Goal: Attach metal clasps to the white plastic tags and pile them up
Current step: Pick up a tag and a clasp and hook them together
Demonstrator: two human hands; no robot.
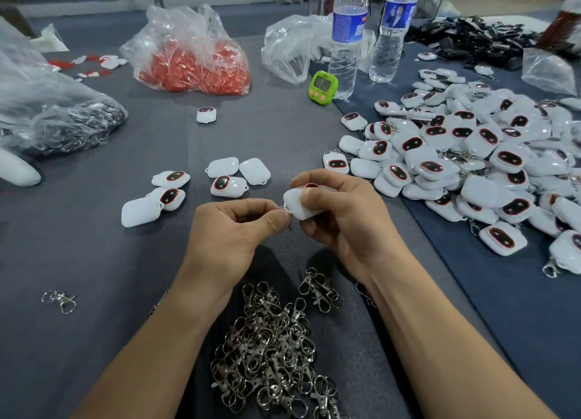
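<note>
My right hand (338, 211) grips a white plastic tag (297, 205) above the grey table. My left hand (234, 227) pinches a metal clasp (286, 212) at the tag's left corner; most of the clasp is hidden by my fingers. A heap of loose metal clasps (273, 346) lies between my forearms. Several loose white tags (226, 176) with dark oval faces lie just beyond my hands. A large pile of white tags (471, 154), some with clasps showing, covers the right side.
A clear bag of red pieces (191, 60) and a green timer (323, 87) stand at the back, with two water bottles (347, 38). A bag of metal parts (56, 110) lies far left. One lone clasp (59, 300) lies at left. Black straps (471, 38) lie back right.
</note>
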